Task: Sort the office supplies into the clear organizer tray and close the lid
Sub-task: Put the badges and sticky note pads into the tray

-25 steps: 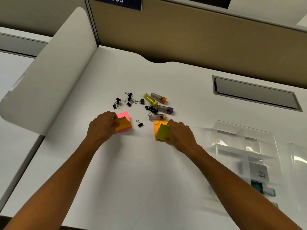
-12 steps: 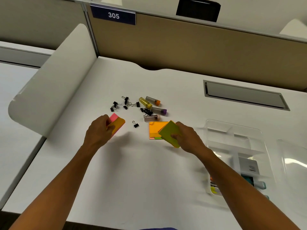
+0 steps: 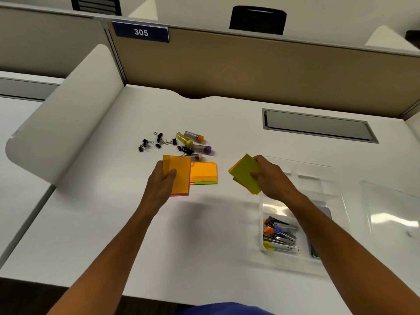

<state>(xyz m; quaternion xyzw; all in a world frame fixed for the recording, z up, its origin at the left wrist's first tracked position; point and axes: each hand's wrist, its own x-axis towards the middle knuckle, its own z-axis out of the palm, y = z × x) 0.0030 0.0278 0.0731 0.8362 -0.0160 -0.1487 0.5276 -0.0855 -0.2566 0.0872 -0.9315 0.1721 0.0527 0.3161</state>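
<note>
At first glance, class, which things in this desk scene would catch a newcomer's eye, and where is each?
The bright sticky notes stand out: the left hand holds an orange pad mid-desk, and the right hand grips a green pad beside the clear organizer tray. More orange notes lie between them, with black binder clips and small capped tubes scattered just behind. The navy 305 sign marks the partition.

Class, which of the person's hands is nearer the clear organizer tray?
Right. The right hand hovers at the clear organizer tray's left edge; the left hand is farther left.
</note>
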